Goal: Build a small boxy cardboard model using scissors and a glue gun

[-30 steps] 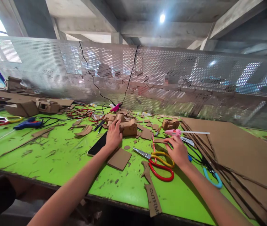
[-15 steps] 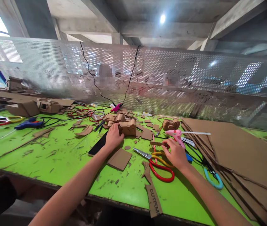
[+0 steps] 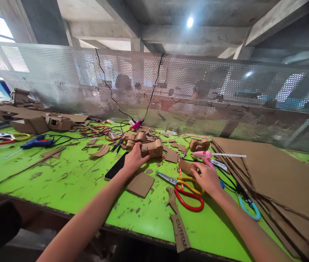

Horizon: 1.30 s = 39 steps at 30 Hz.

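My left hand (image 3: 136, 159) is closed on the left end of a small cardboard camera model (image 3: 154, 148), which rests low over the green table. Between the thumb and fingers of my right hand (image 3: 207, 178) is a small cardboard piece (image 3: 186, 167), its broad face showing. Scissors (image 3: 181, 185) with one red and one yellow handle lie just below that hand, blades pointing left. Behind it sits a pink glue gun (image 3: 205, 155) with a white glue stick in it. A black phone (image 3: 116, 167) lies partly under my left wrist, beside stacked cardboard squares (image 3: 140, 184).
Cardboard scraps litter the green table (image 3: 83, 198). Large cardboard sheets (image 3: 282, 171) are stacked on the right. A blue glue gun (image 3: 37, 142), another pair of scissors (image 3: 7, 138) and cardboard models (image 3: 59, 122) lie left. A perforated metal screen (image 3: 192, 94) closes off the back.
The cardboard piece in my right hand has turned from edge-on to show its broad face. My left hand and the camera model have shifted slightly right, and the whole view has shifted a little.
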Tool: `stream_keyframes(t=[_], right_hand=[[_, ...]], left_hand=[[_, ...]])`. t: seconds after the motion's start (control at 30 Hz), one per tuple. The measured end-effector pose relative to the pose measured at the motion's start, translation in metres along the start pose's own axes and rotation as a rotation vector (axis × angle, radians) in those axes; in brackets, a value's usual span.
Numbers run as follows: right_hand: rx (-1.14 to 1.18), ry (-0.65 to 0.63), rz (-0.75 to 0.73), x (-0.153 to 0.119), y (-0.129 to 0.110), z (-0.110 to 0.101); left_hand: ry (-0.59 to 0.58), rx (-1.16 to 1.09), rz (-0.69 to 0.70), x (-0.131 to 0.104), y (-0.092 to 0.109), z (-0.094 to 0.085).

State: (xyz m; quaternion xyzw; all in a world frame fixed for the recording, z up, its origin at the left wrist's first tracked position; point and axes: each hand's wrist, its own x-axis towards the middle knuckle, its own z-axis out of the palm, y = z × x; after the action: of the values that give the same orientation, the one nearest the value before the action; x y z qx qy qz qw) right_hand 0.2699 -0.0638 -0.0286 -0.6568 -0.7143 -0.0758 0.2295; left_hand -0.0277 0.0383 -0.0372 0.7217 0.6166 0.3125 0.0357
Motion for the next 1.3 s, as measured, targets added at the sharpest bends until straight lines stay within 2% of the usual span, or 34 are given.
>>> stream_keyframes(t=[0.4, 0.57, 0.83, 1.0, 1.3], right_hand=[[-0.054, -0.080, 0.057, -0.0002, 0.0013, -0.0012], [-0.057, -0.112, 0.068, 0.0001, 0.0038, 0.0004], [-0.046, -0.067, 0.054, -0.0004, 0.0054, 0.0011], [-0.015, -0.005, 0.063, 0.0009, 0.0070, -0.0018], [-0.036, -0.044, 0.060, 0.0010, 0.0037, -0.0030]], left_hand=[[-0.121, 0.121, -0.004, -0.0014, 0.0008, -0.0010], [-0.118, 0.132, 0.012, 0.0001, -0.0001, -0.0008], [-0.123, 0.059, 0.061, -0.0008, -0.0020, 0.0031], [-0.098, 0.010, 0.027, 0.0001, -0.0012, 0.0014], [-0.107, 0.005, 0.037, 0.0007, 0.0004, -0.0003]])
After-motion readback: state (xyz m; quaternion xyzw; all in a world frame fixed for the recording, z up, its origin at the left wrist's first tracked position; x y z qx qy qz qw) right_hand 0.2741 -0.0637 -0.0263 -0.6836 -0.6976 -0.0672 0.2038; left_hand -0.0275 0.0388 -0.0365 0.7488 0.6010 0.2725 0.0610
